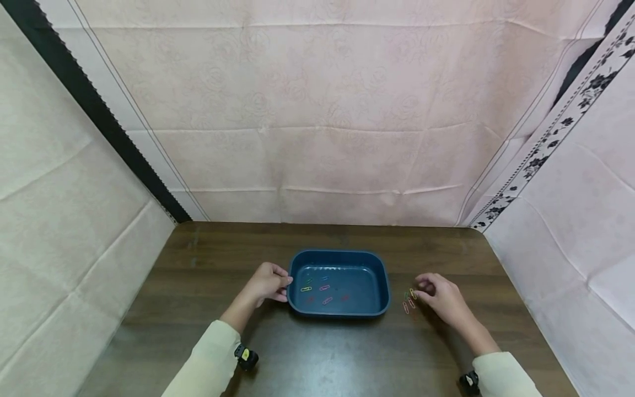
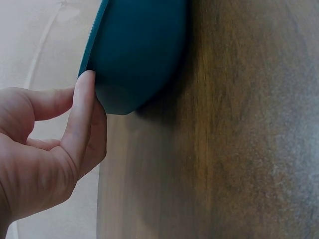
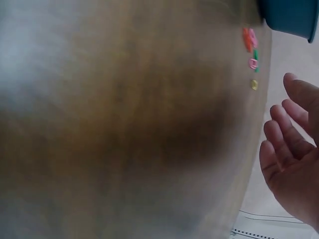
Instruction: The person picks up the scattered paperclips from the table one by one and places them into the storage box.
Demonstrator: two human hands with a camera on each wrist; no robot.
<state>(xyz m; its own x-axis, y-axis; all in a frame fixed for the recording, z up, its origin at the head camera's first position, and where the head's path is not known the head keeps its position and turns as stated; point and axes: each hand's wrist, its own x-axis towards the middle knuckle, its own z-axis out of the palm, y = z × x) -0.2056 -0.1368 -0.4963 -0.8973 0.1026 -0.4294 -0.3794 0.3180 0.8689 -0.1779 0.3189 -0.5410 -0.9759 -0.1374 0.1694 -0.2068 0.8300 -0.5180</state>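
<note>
A dark blue rectangular tray (image 1: 364, 281) stands on the wooden table, with several coloured paper clips (image 1: 324, 287) scattered over its floor. My left hand (image 1: 267, 284) pinches the tray's left rim between thumb and fingers; the left wrist view shows the same grip on the tray (image 2: 142, 47). To the right of the tray lies a small group of pink, red, green and yellow paper clips (image 1: 405, 306). Beside them is my right hand (image 1: 444, 300), fingers loosely bent and the thumb apart. In the right wrist view nothing shows between the fingers, and the yellow clip (image 3: 254, 84) lies near them.
The brown wooden table (image 1: 317, 355) spreads around the tray. Pale cloth walls (image 1: 317, 110) rise behind it and on both sides. Each wrist carries a black strapped device (image 1: 246, 357) over a light sleeve (image 1: 205, 361).
</note>
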